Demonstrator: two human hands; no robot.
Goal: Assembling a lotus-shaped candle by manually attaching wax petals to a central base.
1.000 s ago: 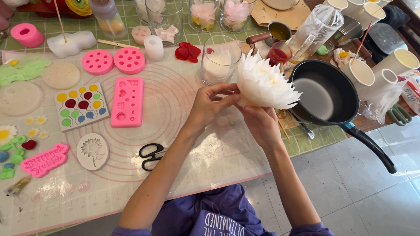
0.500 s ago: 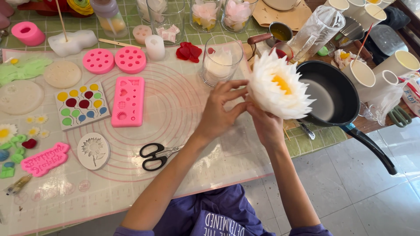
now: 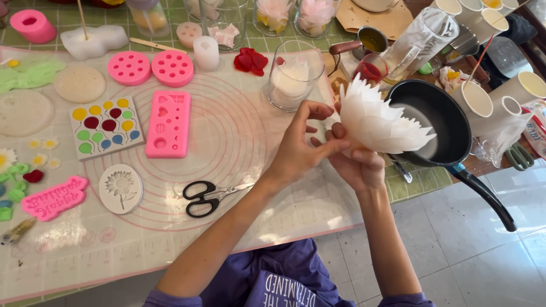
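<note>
Both the left hand [image 3: 300, 146] and right hand [image 3: 359, 165] grip a white flower [image 3: 378, 120] (its centre hidden).

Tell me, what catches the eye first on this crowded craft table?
The white petalled flower, held up by both hands at the middle right: the right hand cups it from below and the left hand pinches its near side. Just behind it sits a black frying pan, handle toward the floor. To the left, bright pink moulds and black scissors lie on a clear mat with pink rings.
</note>
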